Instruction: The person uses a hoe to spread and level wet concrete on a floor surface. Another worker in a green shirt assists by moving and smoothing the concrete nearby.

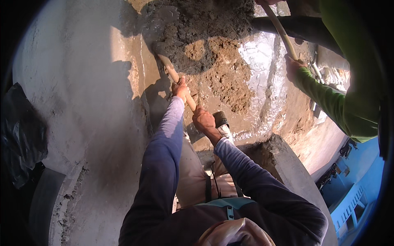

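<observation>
Both my hands are closed round one long wooden handle (pixel 168 64), which slants from the pile down toward my body. Farther up the handle is my left hand (pixel 179 87); my right hand (pixel 204 119) grips its near end. The tool's head is buried or hidden at the left edge of a heap of wet, dark mortar (pixel 197 35), so its kind cannot be made out. Browner, crumbly mix (pixel 230 74) lies on the near side of the heap, right of my left hand.
At the right, a co-worker in a green sleeve (pixel 324 92) holds another wooden handle (pixel 283 33) over the heap. Shiny wet slurry (pixel 258 57) spreads beside it. A concrete wall (pixel 82 102) rises at left, with black plastic sheeting (pixel 22 135). A concrete ledge (pixel 295 168) stands at my right.
</observation>
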`<state>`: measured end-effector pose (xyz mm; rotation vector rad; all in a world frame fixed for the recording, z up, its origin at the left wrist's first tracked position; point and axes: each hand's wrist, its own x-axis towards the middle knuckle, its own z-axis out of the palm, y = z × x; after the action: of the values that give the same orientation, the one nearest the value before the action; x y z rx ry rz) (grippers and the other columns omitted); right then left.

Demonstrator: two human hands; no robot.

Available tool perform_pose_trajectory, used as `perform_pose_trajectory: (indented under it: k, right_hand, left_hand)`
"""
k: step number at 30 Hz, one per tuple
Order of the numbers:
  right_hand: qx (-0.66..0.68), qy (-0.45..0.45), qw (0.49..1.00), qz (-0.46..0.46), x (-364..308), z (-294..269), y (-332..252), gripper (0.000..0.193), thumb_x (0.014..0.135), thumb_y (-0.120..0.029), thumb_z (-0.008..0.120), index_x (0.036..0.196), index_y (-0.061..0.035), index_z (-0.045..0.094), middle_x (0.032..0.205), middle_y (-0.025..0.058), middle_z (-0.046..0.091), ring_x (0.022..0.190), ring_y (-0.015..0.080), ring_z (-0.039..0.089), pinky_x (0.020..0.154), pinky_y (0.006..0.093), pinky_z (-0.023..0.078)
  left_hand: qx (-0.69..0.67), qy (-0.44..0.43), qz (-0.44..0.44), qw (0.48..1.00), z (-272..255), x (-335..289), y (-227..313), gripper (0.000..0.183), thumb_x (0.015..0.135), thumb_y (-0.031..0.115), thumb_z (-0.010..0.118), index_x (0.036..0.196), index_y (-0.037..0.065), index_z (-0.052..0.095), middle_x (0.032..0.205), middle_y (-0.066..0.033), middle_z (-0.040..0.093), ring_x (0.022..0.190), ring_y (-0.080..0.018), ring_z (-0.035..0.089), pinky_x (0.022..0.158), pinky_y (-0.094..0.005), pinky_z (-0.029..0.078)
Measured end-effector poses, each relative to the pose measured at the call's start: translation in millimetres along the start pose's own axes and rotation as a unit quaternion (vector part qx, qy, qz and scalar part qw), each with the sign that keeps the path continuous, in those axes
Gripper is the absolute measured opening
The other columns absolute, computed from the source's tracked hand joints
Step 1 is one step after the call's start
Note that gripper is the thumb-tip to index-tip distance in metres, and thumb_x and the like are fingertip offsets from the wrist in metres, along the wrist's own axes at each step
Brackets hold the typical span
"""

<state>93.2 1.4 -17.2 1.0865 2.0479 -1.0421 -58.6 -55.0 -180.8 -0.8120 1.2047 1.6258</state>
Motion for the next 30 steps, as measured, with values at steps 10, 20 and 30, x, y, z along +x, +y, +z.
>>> perform_pose_trajectory:
  k: [10,20,30]
  right_hand:
    - [-0.059,-0.062,0.993,0.079,-185.6,18.2,137.3,0.039,0.093,-0.035,0.064,0.118,-0.0087,0.051,0.087,0.0239,0.071,0.082,0.0434,0.071,0.073,0.0557,0.055]
    - [-0.138,0.065,0.988,-0.015,-48.5,-118.4,145.9,0.015,0.099,-0.020,0.051,0.108,-0.0093,0.052,0.077,0.0228,0.070,0.074,0.0437,0.071,0.065,0.0536,0.056]
    - [-0.156,0.038,0.974,0.159,-279.3,-92.4,301.7,0.014,0.096,-0.022,0.057,0.101,-0.0098,0.051,0.083,0.0153,0.070,0.073,0.0391,0.071,0.061,0.0540,0.054]
  left_hand:
    - [-0.017,0.169,-0.087,0.982,20.8,-167.5,-171.6,0.020,0.093,0.027,0.078,0.087,0.015,0.062,0.060,0.0034,0.047,0.043,-0.0130,0.045,0.039,-0.0316,0.039]
    - [0.264,0.105,0.033,0.958,137.4,-29.4,-148.1,0.049,0.092,0.028,0.073,0.112,-0.004,0.043,0.096,-0.0183,0.061,0.076,-0.0301,0.066,0.064,-0.0437,0.060]
    - [0.108,0.031,-0.302,0.947,143.5,-239.7,-383.5,0.021,0.096,0.025,0.071,0.103,0.012,0.056,0.078,-0.0025,0.059,0.068,-0.0214,0.064,0.072,-0.0402,0.056]
